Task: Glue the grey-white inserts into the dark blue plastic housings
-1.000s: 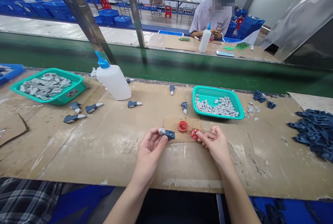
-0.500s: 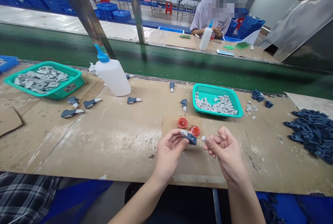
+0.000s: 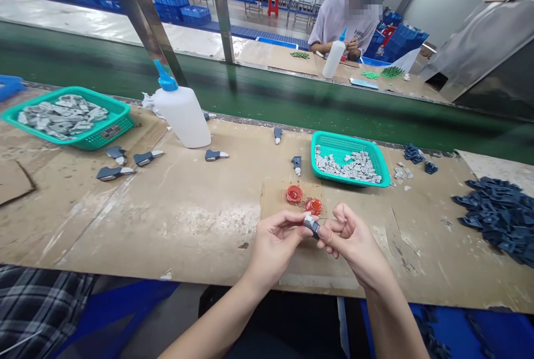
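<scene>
Between the thumb and fingers of my left hand [image 3: 277, 239] is a dark blue plastic part [image 3: 311, 226] with a light grey piece on its upper end. My right hand [image 3: 348, 239] is closed in a pinch at the part's right end, its thumb touching the blue plastic. The small light grey piece it carried is now mostly hidden by the fingertips. Just beyond my hands, two red caps [image 3: 294, 194] hold a wet-looking substance. A green basket [image 3: 386, 172] of small light grey pieces stands behind my right hand.
A heap of dark blue parts [image 3: 496, 220] lies at the right. At the left are a green basket [image 3: 89, 141] of grey pieces and a white squeeze bottle [image 3: 183, 117]. Several blue-and-grey parts [image 3: 148, 157] lie about. Across the green strip [image 3: 267, 92], a person [image 3: 348, 25] sits working.
My right hand has moved left and brought the small light grey piece against the blue part. My left hand has shifted slightly right and turned the part.
</scene>
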Motion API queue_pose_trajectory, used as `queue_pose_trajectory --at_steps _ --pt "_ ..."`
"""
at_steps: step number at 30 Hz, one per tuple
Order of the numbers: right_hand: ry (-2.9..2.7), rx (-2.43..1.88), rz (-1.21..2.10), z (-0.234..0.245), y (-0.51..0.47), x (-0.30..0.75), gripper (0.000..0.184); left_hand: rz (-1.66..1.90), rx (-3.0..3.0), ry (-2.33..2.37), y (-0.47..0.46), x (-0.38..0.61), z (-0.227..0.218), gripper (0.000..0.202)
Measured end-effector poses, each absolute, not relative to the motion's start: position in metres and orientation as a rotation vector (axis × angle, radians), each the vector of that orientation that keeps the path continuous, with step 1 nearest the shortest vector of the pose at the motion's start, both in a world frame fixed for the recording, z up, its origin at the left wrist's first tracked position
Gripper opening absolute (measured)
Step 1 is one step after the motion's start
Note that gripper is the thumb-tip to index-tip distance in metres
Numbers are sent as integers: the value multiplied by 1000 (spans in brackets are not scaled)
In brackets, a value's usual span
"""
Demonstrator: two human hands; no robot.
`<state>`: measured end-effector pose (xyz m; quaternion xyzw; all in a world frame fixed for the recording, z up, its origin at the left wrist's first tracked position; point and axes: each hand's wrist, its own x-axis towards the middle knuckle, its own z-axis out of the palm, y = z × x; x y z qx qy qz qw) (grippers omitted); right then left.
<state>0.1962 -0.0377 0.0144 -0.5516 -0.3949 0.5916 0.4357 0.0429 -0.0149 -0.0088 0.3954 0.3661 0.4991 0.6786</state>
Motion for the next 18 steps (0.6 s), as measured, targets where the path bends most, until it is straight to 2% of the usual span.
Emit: queue_pose_trajectory --at_steps 4,10,13,15,18 --pt "-979 -1422 1409 11 -39 195 48 1107 899 850 -15 41 -9 12" --pt "-1083 -1291 1376 17 -37 180 37 973 839 793 -12 38 2 45" --pt "-1089 -1324 1365 21 -31 188 36 976 902 807 -8 33 5 44" --pt "-1118 -1437 1187 19 -19 208 32 1027 977 856 -3 26 2 41" --pt "-1296 -1689 614 8 17 255 27 1142 1091 1008 8 5 -11 39"
